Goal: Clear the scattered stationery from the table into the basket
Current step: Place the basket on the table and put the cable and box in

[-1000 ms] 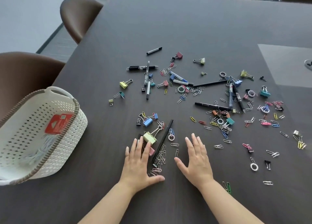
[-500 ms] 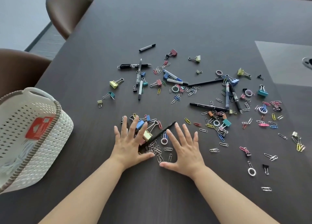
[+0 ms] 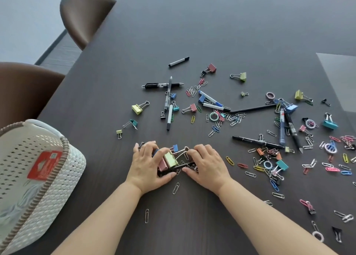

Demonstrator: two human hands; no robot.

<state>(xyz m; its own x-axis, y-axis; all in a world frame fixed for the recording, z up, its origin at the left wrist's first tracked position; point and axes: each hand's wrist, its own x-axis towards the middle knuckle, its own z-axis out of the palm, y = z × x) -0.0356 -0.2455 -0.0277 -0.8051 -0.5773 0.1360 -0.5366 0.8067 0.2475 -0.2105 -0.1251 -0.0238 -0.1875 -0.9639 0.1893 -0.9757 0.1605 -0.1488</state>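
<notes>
Grip two-handed: our left hand (image 3: 148, 166) and right hand (image 3: 207, 164) curl round heap of binder clips (image 3: 169, 159) and black pen (image 3: 173, 170) on desk (image 3: 192, 23). White basket (image 3: 64, 145) at left, apart from heap. Loose paper clips (image 3: 230, 160), pens (image 3: 250, 140) scattered beyond.

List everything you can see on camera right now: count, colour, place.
table: one, dark, fills the view
basket: one, white with brown rim, red label inside, left table edge
chairs: two clearly seen, brown, beyond the table's left side
pens and markers: about ten, black, grey, blue, middle and right
binder clips: many, yellow, pink, blue, teal, black, scattered
paper clips: many, mixed colours, mostly right
gathered pile: one, clips and a black pen, between the hands
left hand: fingers curled round the pile's left side
right hand: fingers curled over its right side
</notes>
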